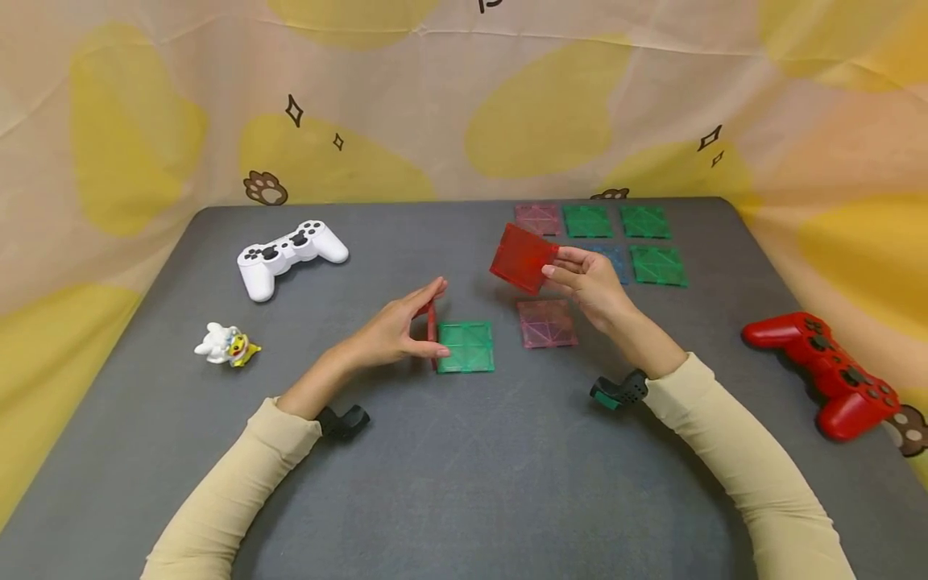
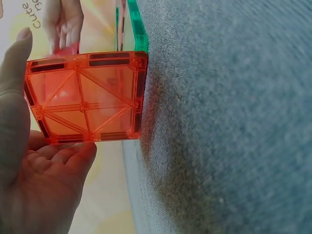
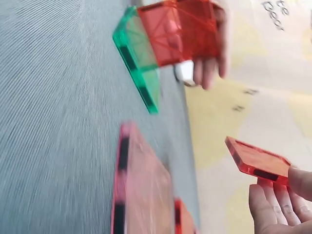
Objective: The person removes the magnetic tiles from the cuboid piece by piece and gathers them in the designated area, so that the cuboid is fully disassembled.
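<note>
My left hand [image 1: 395, 329] holds a translucent red magnetic tile [image 2: 85, 97] upright by its edges, thumb on one side and fingers on the other. That tile stands along the left edge of a green magnetic tile [image 1: 466, 348] lying flat on the table. My right hand [image 1: 593, 288] pinches a second red magnetic tile [image 1: 524, 259] by its right corner, raised and tilted above the table. A pink tile [image 1: 547, 324] lies flat below it, to the right of the green one. In the right wrist view, the raised tile [image 3: 258, 161] sits between thumb and fingers.
At the back right lie several flat tiles, among them a pink one [image 1: 538, 220], green ones [image 1: 656, 266] and a partly hidden blue one [image 1: 609, 259]. A white game controller [image 1: 290, 254] and small figurine [image 1: 228, 345] are on the left, a red controller [image 1: 822, 372] on the right.
</note>
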### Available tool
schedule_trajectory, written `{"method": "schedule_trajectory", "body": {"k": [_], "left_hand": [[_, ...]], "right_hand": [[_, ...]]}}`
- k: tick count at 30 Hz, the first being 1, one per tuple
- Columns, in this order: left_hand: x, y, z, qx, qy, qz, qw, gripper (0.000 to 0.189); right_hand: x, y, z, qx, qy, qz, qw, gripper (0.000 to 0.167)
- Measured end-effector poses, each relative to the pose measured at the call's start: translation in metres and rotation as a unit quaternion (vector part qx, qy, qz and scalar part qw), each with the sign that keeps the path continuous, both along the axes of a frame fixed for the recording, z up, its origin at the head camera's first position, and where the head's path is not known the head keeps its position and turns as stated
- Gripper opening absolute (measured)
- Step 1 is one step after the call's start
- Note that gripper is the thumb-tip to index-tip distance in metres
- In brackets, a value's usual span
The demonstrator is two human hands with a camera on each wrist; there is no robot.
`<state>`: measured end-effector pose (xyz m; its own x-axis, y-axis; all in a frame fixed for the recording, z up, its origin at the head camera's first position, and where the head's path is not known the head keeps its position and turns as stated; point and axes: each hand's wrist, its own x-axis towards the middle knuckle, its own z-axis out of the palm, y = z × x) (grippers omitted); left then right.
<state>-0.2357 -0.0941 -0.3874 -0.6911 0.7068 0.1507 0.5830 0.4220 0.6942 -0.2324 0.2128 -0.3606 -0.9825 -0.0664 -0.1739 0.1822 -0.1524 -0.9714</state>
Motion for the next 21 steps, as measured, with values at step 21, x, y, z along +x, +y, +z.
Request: {"method": "schedule_trajectory", "body": {"k": [21], "left_hand": [[0.001, 0.0, 0.001, 0.0, -0.019, 0.0, 0.9998, 0.097]], "right_hand": [[0.044, 0.121, -0.013, -0.04, -0.066, -0.034, 0.9964, 0.019]]}}
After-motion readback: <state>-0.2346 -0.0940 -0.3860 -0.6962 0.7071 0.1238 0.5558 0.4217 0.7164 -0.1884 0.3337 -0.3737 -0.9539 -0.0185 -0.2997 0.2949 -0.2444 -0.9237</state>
